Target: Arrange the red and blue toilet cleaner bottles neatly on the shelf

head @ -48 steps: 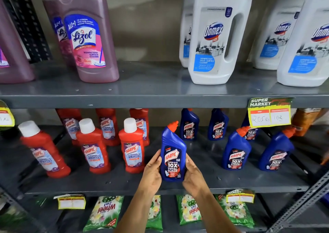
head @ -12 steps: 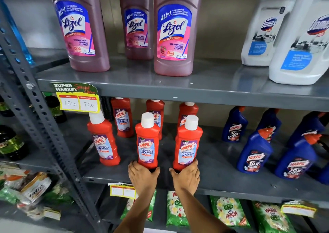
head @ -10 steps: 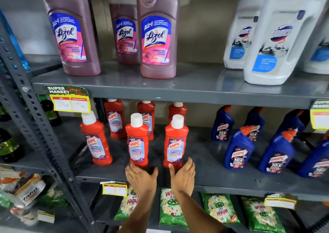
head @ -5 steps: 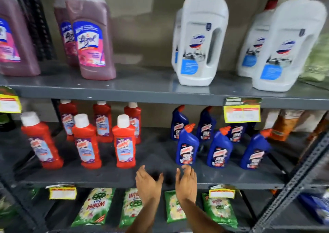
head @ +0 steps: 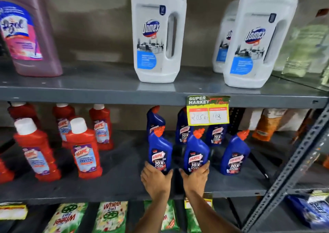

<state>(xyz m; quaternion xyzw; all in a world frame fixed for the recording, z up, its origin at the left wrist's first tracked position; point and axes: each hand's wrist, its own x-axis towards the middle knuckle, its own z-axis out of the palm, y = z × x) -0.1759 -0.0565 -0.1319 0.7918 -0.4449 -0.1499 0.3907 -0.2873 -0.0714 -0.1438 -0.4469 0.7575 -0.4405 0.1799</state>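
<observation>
On the grey middle shelf (head: 114, 188) blue Harpic bottles stand in two rows at the right. My left hand (head: 154, 179) wraps the base of the front-left blue bottle (head: 159, 149). My right hand (head: 195, 176) wraps the base of the front-middle blue bottle (head: 195, 152). A third front blue bottle (head: 234, 154) stands free to the right, and three more blue bottles (head: 183, 126) stand behind. Red Harpic bottles with white caps (head: 83, 149) stand in two rows at the left, upright; the nearest red bottle (head: 35, 151) leans slightly.
White Domex jugs (head: 158, 35) and a pink Lizol bottle (head: 26, 33) stand on the upper shelf. A yellow price tag (head: 208, 111) hangs from that shelf's edge. Green Wheel packets (head: 110, 215) lie below. A perforated metal upright (head: 292, 167) rises at the right, with orange packs (head: 267, 126) behind.
Both hands have moved right from the red bottles, then forward from the shelf's front edge, and closed around the bases of two front blue bottles. The view has shifted right.
</observation>
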